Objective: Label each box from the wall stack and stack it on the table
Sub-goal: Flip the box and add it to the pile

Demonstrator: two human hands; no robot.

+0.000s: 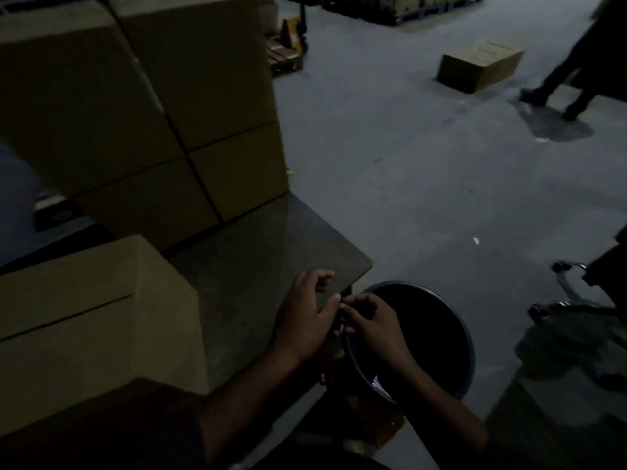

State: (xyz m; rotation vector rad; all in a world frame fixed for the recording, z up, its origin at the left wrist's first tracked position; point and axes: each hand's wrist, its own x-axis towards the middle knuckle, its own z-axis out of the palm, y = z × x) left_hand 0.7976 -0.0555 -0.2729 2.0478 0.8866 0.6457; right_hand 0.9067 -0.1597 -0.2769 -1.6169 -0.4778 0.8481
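The scene is dim. Brown cardboard boxes [190,106] stand stacked on the far part of the table [271,252]. Another cardboard box [88,310] sits on the table at the near left. My left hand [305,320] and my right hand [373,323] meet just past the table's near right corner, over the rim of a dark round bin [451,320]. Both pinch a small pale thing [340,330] between the fingertips; it is too dark to tell what it is, possibly a label or its backing.
A lone cardboard box [478,67] lies on the grey floor at the back right. A person's legs [573,79] walk at the far right. A chair's wheeled base [573,293] stands at the right. A pallet jack [291,39] and pallets stand at the back.
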